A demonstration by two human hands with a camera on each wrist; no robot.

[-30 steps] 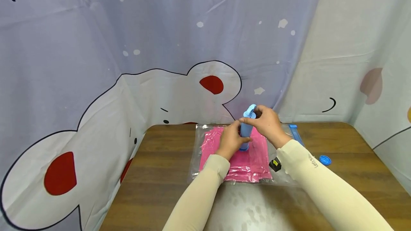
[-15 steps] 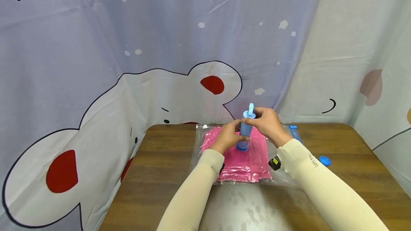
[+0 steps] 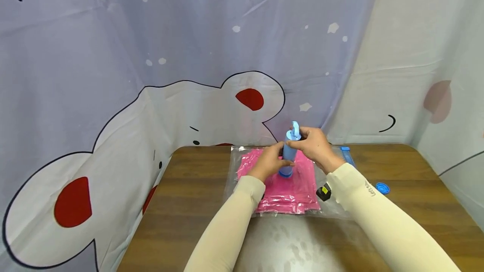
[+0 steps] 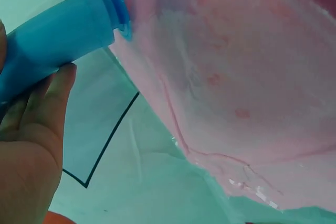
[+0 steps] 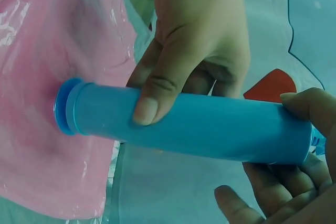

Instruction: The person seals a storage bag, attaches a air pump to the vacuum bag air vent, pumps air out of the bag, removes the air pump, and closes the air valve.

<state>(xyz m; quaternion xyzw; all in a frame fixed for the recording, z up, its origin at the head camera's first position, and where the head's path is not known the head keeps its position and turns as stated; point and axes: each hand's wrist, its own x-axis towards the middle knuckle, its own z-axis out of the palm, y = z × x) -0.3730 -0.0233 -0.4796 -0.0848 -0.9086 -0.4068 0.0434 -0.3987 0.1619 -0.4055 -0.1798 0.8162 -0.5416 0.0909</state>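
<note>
In the head view a slim blue hand pump stands nearly upright, its looped handle on top. My left hand grips the barrel from the left. Higher up, my right hand holds the barrel's top end, thumb near the rim. The pump's lower end has a round blue flange right at the surface of a pink plastic bag. Fingers of the left hand lie along the barrel's underside in the left wrist view.
Clear plastic shows around the pink bag on the wooden table. To the right lie a blue strip and a round blue cap. A printed curtain hangs behind the table.
The pump's handle has turned from pointing right to a more upright look, and its base has shifted slightly left. My left hand has moved a little left with it.
</note>
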